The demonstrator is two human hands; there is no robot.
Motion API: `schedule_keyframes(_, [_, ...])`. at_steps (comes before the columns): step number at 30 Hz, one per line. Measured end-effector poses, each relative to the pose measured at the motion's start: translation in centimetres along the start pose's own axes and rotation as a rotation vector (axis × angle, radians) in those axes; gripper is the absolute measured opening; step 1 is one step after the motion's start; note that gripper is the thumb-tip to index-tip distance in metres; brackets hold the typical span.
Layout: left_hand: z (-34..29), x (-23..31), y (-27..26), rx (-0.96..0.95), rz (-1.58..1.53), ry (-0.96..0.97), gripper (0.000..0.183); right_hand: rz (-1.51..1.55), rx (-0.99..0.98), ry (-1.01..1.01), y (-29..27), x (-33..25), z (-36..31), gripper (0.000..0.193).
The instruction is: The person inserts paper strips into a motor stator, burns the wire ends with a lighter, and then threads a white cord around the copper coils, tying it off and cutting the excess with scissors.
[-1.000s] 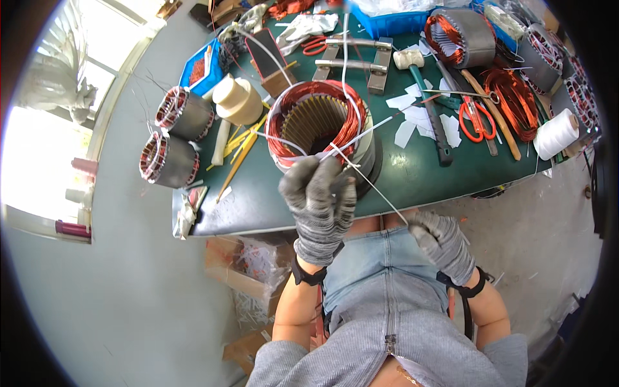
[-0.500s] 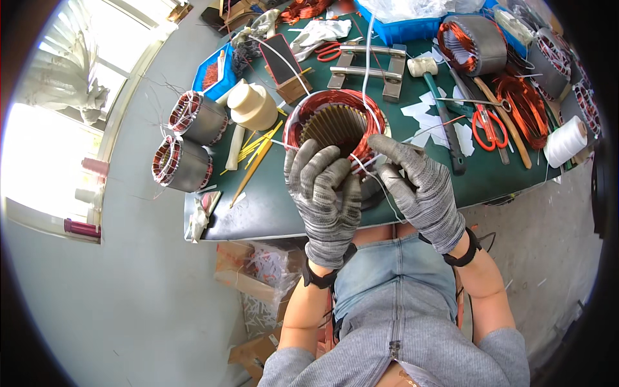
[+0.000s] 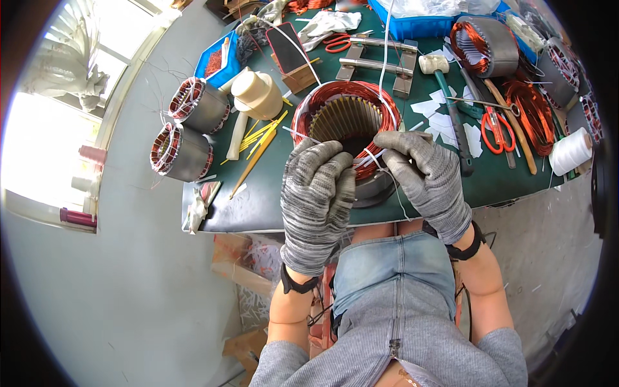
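Note:
A motor stator (image 3: 380, 193) stands on the bench in front of me, its red copper winding (image 3: 308, 106) ringing the open bore. White cord (image 3: 372, 157) loops round the winding at the near rim, and a loose end hangs down in front. My right hand (image 3: 431, 184), in a grey knit glove, pinches this cord with thumb and forefinger. My left hand (image 3: 317, 203), gloved alike, is closed with curled fingers against the near left rim. A thin white sleeve (image 3: 300, 134) sticks out beside its fingertips; what those fingers grip is hidden.
At left are two laced stators (image 3: 187, 155), a cream spool (image 3: 256, 95) and yellow sticks (image 3: 263, 140). Behind stands a metal frame (image 3: 377, 64). Rightward lie a mallet (image 3: 451, 109), red-handled scissors (image 3: 498, 132), copper coils (image 3: 532, 116) and a white thread spool (image 3: 570, 150).
My right hand's thumb and forefinger have come closer together on the white cord. My left hand stays at the near rim, with its wrist shifted left. The whole view has shifted slightly.

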State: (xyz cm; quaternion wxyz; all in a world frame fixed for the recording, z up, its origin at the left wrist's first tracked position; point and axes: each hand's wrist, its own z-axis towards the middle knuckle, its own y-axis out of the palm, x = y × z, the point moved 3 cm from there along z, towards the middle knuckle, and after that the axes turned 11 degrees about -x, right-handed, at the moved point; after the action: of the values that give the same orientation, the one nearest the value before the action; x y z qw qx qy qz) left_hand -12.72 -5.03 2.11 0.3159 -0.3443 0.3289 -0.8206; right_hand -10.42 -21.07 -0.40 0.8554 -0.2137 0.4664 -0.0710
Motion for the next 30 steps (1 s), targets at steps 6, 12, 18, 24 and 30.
schedule_keyframes(6, [-0.3,-0.1,0.0,-0.013,-0.052,-0.04,0.023,-0.128,0.026,-0.079,0.5,-0.6,-0.1,0.027])
schedule_keyframes(12, [0.1,0.1,0.5,0.008,-0.043,0.007,0.022,-0.352,0.038,-0.215,0.7,-0.4,0.5,0.022])
schedule_keyframes(18, [0.2,-0.3,0.9,0.017,0.011,0.075,0.019,-0.334,-0.025,-0.129,0.8,-1.2,0.9,0.016])
schedule_keyframes(24, [0.1,-0.7,1.7,0.074,-0.132,0.022,0.018,-0.154,0.016,-0.065,0.6,-0.8,0.5,0.019])
schedule_keyframes(30, [0.8,0.6,1.0,0.037,0.017,0.024,0.019,-0.109,0.045,-0.065,0.7,0.0,-0.4,0.025])
